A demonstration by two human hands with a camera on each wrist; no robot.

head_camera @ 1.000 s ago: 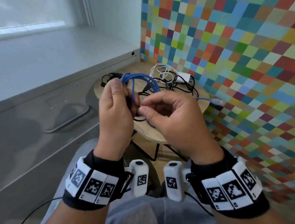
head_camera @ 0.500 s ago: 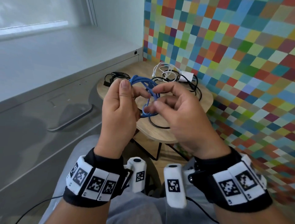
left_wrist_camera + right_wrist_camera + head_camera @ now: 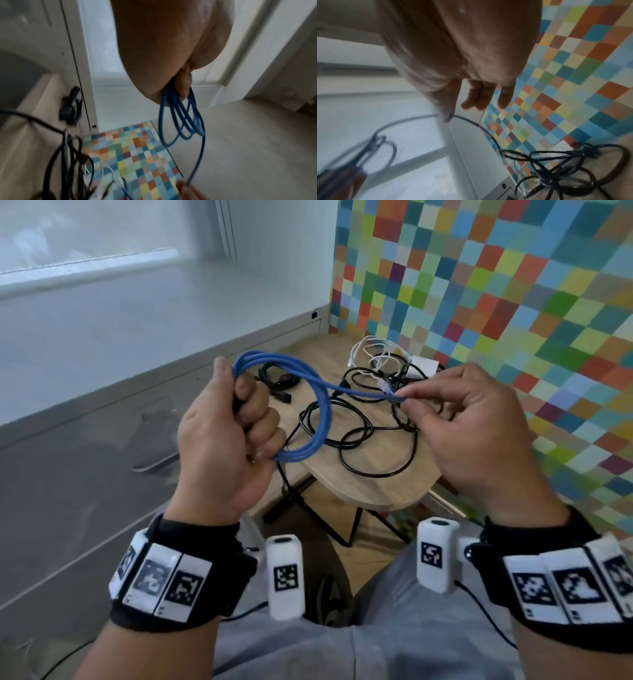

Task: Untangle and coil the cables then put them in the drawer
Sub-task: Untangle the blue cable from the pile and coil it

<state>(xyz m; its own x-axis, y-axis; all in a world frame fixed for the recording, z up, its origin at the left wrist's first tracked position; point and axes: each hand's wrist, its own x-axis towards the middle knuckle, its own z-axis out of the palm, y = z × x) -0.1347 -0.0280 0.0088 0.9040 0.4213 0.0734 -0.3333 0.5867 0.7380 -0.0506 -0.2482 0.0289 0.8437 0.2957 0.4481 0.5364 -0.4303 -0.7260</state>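
Loops of the blue cable point(image 3: 318, 409) gripped in the left hand point(image 3: 219, 446) are risking springing loose if the right hand point(image 3: 469, 436), pinching its tail end, is tugging.

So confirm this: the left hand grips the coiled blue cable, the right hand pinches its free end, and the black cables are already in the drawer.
Not quite. The left hand grips the coiled blue cable and the right hand pinches its free end, but the black cables lie tangled on the wooden table, as the head view shows.
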